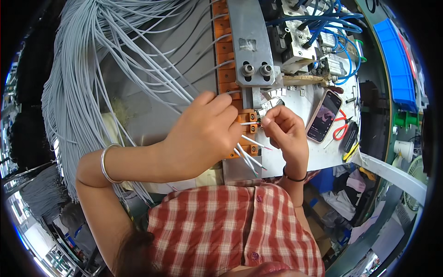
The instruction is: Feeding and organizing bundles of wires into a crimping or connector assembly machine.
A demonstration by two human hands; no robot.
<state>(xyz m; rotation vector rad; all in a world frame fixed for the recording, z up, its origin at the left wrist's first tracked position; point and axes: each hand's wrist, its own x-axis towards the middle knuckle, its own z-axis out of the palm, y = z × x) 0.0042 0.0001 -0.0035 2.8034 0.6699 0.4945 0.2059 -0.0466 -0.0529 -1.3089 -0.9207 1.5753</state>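
Note:
My left hand (pixel 205 127) is closed in a fist around a few thin grey cables (pixel 173 69) above the orange fixture block (pixel 247 150). Out from under it come the cables' white ends (pixel 244 157), with small coloured wires at their tips. One more white cable end (pixel 249 123) lies across the orange block and runs toward my right hand (pixel 287 134). Thumb and forefinger of that hand are pinched together at its thin wire tips, beside small shiny metal parts (pixel 272 102). The tips are partly hidden by the fingers.
A big bundle of grey cables (pixel 76 87) hangs at the left. A steel plate with bolts (pixel 251 51) stands over the orange row. Blue air hoses (pixel 339 21) are at the back right. A phone (pixel 325 115) and red-handled pliers (pixel 341 127) lie right of my hand.

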